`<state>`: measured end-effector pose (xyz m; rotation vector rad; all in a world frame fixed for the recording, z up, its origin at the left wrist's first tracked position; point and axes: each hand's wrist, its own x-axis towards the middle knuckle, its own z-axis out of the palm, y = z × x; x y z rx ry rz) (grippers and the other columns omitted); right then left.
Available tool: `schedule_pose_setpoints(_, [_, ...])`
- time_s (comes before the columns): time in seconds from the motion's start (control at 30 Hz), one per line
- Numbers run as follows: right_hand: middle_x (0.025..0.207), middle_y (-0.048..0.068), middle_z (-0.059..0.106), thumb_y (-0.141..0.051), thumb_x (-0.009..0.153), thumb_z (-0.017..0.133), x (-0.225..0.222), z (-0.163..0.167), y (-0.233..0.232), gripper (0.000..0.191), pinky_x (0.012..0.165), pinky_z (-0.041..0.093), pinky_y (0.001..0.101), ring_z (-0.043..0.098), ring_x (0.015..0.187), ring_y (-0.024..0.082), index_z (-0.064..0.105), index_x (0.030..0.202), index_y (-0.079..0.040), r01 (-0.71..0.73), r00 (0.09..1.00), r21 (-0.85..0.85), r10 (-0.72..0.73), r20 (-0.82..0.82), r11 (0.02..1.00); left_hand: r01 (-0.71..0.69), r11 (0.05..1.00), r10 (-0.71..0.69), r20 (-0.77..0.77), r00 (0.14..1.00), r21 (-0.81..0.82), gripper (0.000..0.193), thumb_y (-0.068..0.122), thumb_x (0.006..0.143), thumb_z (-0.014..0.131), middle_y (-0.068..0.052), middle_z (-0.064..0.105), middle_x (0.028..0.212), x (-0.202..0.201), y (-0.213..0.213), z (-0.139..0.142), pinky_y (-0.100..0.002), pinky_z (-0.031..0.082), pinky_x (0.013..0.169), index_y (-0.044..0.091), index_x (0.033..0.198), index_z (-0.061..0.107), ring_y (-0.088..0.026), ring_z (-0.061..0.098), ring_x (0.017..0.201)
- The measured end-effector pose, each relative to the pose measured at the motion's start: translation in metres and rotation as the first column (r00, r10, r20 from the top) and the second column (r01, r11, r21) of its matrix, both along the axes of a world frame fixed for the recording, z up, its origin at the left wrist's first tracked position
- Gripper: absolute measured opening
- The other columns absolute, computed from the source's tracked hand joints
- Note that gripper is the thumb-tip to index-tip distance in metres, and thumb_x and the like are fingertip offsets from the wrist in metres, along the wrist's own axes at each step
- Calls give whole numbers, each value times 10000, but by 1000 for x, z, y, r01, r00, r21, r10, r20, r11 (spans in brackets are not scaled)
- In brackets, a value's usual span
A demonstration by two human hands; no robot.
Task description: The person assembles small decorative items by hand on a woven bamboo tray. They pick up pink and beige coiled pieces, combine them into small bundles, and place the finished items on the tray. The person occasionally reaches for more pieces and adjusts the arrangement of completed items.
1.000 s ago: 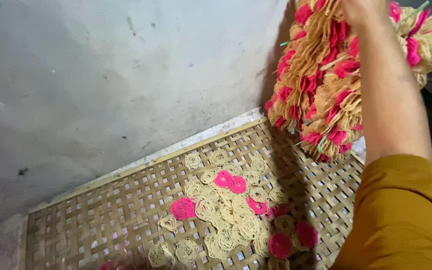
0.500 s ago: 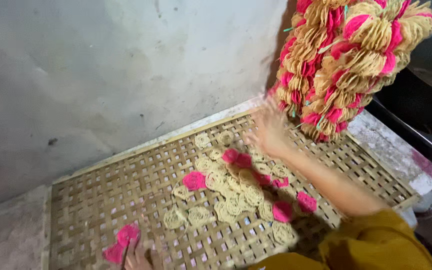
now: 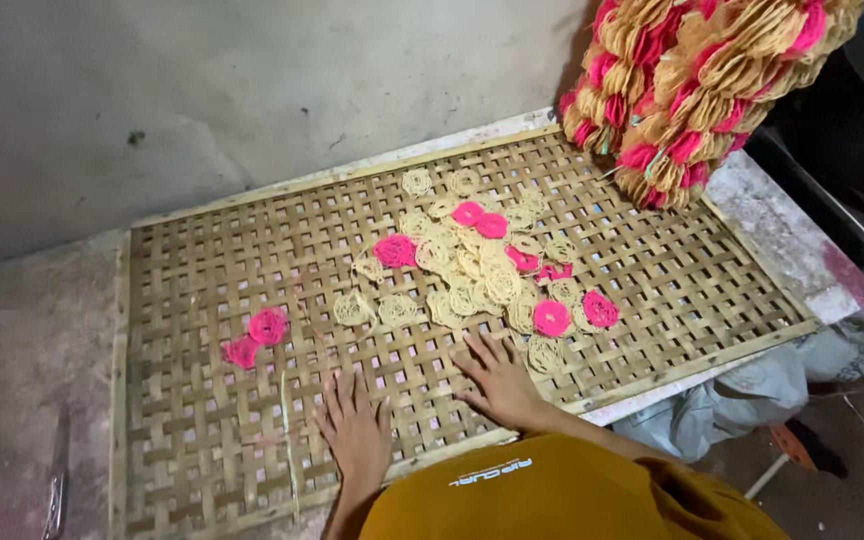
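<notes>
The left hand (image 3: 354, 425) lies flat on the woven mat (image 3: 202, 300), fingers spread, palm down, and it holds nothing. The right hand (image 3: 497, 378) is also flat and open on the mat, fingers spread and pointing away from the person. Its fingertips are just beside the nearest coils (image 3: 472, 270), but I cannot tell if they touch one.

Ahead of the right hand, the coils lie in a loose heap around the middle of the mat. Most are pale yellow and some are pink. They overlap each other in places, so they are not yet laid out one by one. Ahead of the left hand and a little to its outer side, two pink coils (image 3: 257, 338) lie alone, well apart from the heap. A few pale ones sit between them and the heap.

Farther away, beyond the right hand and to its outer side, a big bundle (image 3: 692, 90) of the same yellow and pink coils hangs over the far corner of the mat.

My judgement: only a small part is spread. The near and left areas of the mat have no coils, the heap is unsorted, and the bundle looks full.

The mat rests on a grey counter (image 3: 782, 230) against a grey wall (image 3: 252, 90).
</notes>
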<state>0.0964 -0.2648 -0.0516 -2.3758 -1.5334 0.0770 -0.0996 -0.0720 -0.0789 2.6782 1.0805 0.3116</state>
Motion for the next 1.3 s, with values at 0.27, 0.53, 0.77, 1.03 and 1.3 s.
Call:
schedule_pose_setpoints(0.27, [1599,157,363,-482,957,549,18,-29,1,611,1171,229,576,312,1478,348,498,1485,-179,19,1000,39,-19,2,999,91,995,-93,78,993,28,725,396,910,627,-151,335,1601,9,3,-5,-584,75,1232,99,1529,391,-343,222,1508])
schedule_pose_setpoints(0.53, [1604,235,327,-518,949,555,21,-22,-3,851,1169,148,617,253,1499,375,256,1598,-57,-17,1000,196,12,25,980,56,995,-25,335,942,-83,714,216,893,700,-235,335,1605,15,-3,8,-565,268,1191,47,1512,387,-415,335,1452])
schedule_pose_setpoints(0.77, [1600,179,393,-496,989,563,26,-28,-3,683,1250,194,561,350,1514,333,489,1501,-50,-59,998,158,56,26,986,-89,984,154,493,857,-152,483,39,910,636,-217,537,1355,15,-4,0,-479,444,1054,52,1387,562,-407,522,1234])
schedule_pose_setpoints(1.03, [1307,105,670,-411,1001,494,-19,-33,24,477,1130,465,382,618,1257,224,659,1312,-88,87,587,224,132,-799,971,88,804,226,440,869,-588,294,124,886,565,-108,720,838,14,-15,3,-459,555,694,100,1150,693,-328,698,702])
schedule_pose_setpoints(1.3, [696,-27,432,-166,1137,339,89,45,73,364,573,318,267,314,617,115,487,809,-115,593,-483,263,597,-640,761,433,695,-163,460,873,-574,377,302,1083,395,-169,687,850,-2,-48,9,-455,536,774,74,1001,683,-366,682,802])
